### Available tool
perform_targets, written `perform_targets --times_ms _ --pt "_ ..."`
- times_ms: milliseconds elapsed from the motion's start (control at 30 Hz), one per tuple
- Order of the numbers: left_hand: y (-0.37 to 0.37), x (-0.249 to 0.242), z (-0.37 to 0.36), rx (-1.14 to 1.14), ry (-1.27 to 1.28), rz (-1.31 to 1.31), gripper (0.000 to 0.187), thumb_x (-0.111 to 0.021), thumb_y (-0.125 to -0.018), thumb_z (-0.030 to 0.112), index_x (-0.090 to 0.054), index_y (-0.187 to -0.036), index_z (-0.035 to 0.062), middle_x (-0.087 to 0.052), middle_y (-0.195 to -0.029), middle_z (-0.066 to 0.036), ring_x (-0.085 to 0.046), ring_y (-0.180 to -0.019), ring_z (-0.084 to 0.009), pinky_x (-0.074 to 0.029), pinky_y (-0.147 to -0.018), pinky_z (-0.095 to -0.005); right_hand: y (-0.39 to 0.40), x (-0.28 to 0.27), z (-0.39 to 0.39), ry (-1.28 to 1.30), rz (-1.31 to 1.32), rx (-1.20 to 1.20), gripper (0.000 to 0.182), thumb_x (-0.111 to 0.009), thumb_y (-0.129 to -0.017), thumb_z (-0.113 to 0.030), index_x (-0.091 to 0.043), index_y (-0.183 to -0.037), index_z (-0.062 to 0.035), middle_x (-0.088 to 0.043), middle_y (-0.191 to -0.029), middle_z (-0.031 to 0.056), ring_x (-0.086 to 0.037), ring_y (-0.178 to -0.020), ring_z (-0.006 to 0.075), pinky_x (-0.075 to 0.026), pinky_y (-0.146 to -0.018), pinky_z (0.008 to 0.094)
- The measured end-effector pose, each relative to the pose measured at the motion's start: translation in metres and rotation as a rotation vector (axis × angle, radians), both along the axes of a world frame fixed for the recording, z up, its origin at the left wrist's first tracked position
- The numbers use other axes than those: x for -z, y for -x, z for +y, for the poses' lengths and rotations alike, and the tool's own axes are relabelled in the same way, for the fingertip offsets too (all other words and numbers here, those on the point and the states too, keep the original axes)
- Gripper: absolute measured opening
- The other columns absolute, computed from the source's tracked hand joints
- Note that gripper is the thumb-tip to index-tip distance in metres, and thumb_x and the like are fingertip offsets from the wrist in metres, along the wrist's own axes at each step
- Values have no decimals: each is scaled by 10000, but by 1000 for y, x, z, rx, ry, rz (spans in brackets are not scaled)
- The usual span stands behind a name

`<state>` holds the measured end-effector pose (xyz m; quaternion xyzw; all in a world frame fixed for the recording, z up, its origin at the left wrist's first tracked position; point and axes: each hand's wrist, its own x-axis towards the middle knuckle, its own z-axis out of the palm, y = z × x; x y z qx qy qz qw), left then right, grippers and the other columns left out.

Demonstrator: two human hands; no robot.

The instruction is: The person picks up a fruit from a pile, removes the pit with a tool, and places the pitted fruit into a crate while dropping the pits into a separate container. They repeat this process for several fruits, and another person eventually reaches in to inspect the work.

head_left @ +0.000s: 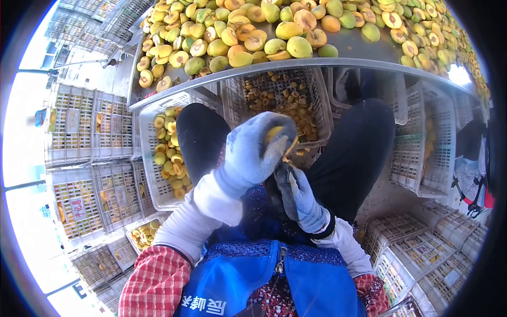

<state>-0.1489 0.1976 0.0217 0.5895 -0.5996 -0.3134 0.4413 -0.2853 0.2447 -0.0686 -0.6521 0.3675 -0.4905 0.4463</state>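
Note:
My left hand (253,150), in a blue-grey glove, is closed around a yellow fruit (273,135) in front of my knees. Just below it, my right hand (302,198), gloved too, has its fingers pressed together near the fruit's lower edge; what it grips, if anything, is hidden. Both hands are above my lap. Beyond them, a metal table (237,73) bears a heap of yellow-green fruit, many cut in half.
Under the table edge, a crate (323,105) holds pits and scraps. A white crate (153,182) of fruit halves stands left of my knee. Another crate (449,137) is at the right. Stacked crates (74,153) line the left side, others (422,253) the lower right.

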Motion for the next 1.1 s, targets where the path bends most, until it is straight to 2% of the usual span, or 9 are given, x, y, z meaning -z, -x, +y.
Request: perform_targets --times_ms 67,367,600,767,867,933,1000,1067,1100 --pt "-3 -3 -6 154 68 -154 221 -504 -886 119 -599 -1005 -42 -628 -824 -72 -564 -708 -101 -474 -664 -262 17 -46 -21 -1261 -627 -613 332 -472 -945 -386 -540 -947 -61 -534 -709 43 -493 -514 127 -392 -429 262" --pt "7 24 -4 73 -349 778 318 -546 -931 252 -589 -1064 -34 -617 -913 -55 -563 -812 -109 -470 -748 -247 7 -29 -23 -1548 -1509 -1186 494 -365 -916 -584 -501 -947 -110 -423 -624 -25 -361 -411 67 -297 -335 223" --pt "6 51 13 -173 28 331 338 -593 -905 289 -600 -1062 -10 -619 -903 -38 -581 -796 -109 -480 -717 -250 2 -34 -35 -1254 -1598 -1536 524 -356 -920 -578 -474 -926 -68 -423 -598 -12 -365 -395 61 -321 -318 214" --pt "-43 66 25 -434 -313 1093 327 -604 -900 271 -596 -1094 7 -630 -951 -42 -604 -849 -120 -497 -735 -264 5 23 -40 -1625 -1637 -1042 494 -347 -956 -507 -512 -954 -41 -378 -617 -5 -353 -437 73 -341 -337 218" --pt "-74 52 46 -433 76 46 325 -476 -965 246 -539 -1152 -13 -618 -1028 -85 -610 -930 -142 -498 -805 -270 4 -6 -39 -1544 -1334 -843 482 -353 -956 -503 -515 -933 -49 -375 -606 -7 -342 -422 73 -307 -316 206" --pt "-99 30 65 -459 410 -673 437 -622 -861 186 -483 -1219 -22 -599 -1021 -164 -606 -925 -291 -498 -810 -354 6 -5 -38 -1545 -1248 -805 482 -358 -951 -514 -524 -920 -63 -370 -593 -10 -334 -412 71 -282 -307 198" --pt "-169 37 74 -672 -22 60 493 -657 -819 243 -496 -1211 -10 -587 -1023 -228 -598 -946 -344 -488 -828 -383 7 3 -41 -1598 -1166 -735 474 -368 -945 -524 -535 -909 -82 -374 -586 -12 -330 -404 72 -272 -309 195" --pt "-191 33 76 -917 -404 -1015 394 -662 -800 287 -595 -1083 22 -622 -949 -196 -615 -874 -331 -492 -792 -376 10 -2 -42 -1538 -1026 -606 456 -381 -942 -520 -541 -898 -95 -386 -587 -13 -328 -400 75 -264 -311 194" --pt "-186 30 63 -914 -396 -1015 394 -662 -800 287 -595 -1083 22 -622 -949 -196 -615 -874 -331 -492 -792 -376 9 4 -44 -1541 -1006 -570 456 -385 -940 -521 -542 -894 -95 -387 -583 -13 -323 -396 76 -265 -310 197"
